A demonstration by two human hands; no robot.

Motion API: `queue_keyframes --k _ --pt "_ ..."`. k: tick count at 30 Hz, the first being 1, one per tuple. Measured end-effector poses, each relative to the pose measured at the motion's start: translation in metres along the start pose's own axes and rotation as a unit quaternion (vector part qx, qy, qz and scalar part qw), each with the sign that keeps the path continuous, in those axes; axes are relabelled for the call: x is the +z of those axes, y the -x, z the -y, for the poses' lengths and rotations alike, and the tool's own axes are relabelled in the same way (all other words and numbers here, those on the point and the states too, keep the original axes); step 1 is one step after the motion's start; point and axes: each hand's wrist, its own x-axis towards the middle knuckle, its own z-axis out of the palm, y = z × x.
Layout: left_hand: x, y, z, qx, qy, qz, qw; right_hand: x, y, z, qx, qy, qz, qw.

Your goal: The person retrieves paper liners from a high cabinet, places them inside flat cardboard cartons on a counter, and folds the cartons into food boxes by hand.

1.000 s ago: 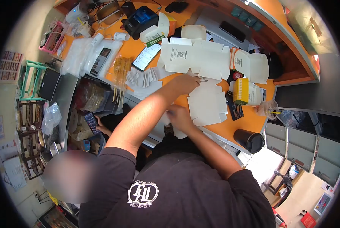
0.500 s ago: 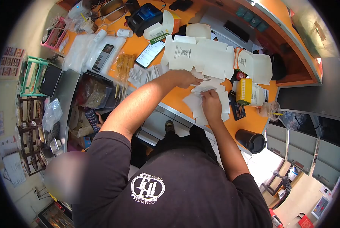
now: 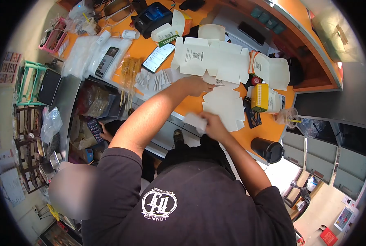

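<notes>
My left hand (image 3: 196,86) is closed with its fingertips at the edge of a flattened white carton with a printed code; what they grip, if anything, is hidden. Nearer the counter's front edge, my right hand (image 3: 216,126) pinches a small white paper (image 3: 196,122), which is blurred. An unfolded white carton (image 3: 223,107) lies flat just beyond my right hand. Behind both hands spreads another unfolded white carton (image 3: 215,57). Left of my left hand is a row of folded white papers (image 3: 153,81), beside a phone with a lit screen (image 3: 158,58).
Skewered food in a bag (image 3: 130,73) and plastic bags (image 3: 82,57) lie left on the orange counter. At right are a yellow box (image 3: 260,98), a plastic cup (image 3: 288,117) and a black tumbler (image 3: 268,151). Another person's hand (image 3: 106,133) holds a phone at lower left.
My right hand reached up over the near carton with white paper, then came back toward the counter's front edge with a white paper in it. My left hand has stayed near the same spot.
</notes>
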Motion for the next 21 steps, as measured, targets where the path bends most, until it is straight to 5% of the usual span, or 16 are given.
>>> queue_keyframes --k 1,3,6,10,13,16,21 --pt "0.006 0.001 0.001 0.004 -0.003 -0.009 1.0 -0.012 -0.003 -0.004 0.011 -0.04 -0.084 0.996" --pt "0.012 -0.002 0.01 0.008 0.04 -0.02 0.999 -0.04 -0.014 -0.004 0.271 -0.189 -0.243 0.912" --pt "0.002 0.0 0.001 -0.016 0.066 0.028 0.997 -0.036 -0.034 -0.045 0.09 -0.198 -0.28 0.935" --pt "0.006 0.002 0.005 -0.009 0.062 0.007 0.998 -0.037 -0.022 -0.039 0.061 0.156 -0.298 0.94" --pt "-0.007 0.01 -0.007 -0.037 0.034 0.028 0.998 -0.043 -0.005 -0.016 -0.068 0.35 -0.19 0.915" --pt "0.001 0.007 -0.003 -0.031 0.035 0.019 0.999 -0.044 0.004 -0.008 -0.144 0.388 -0.201 0.888" --pt "-0.002 0.009 -0.004 -0.027 0.017 0.03 0.999 -0.049 0.01 0.009 -0.077 0.443 -0.111 0.886"
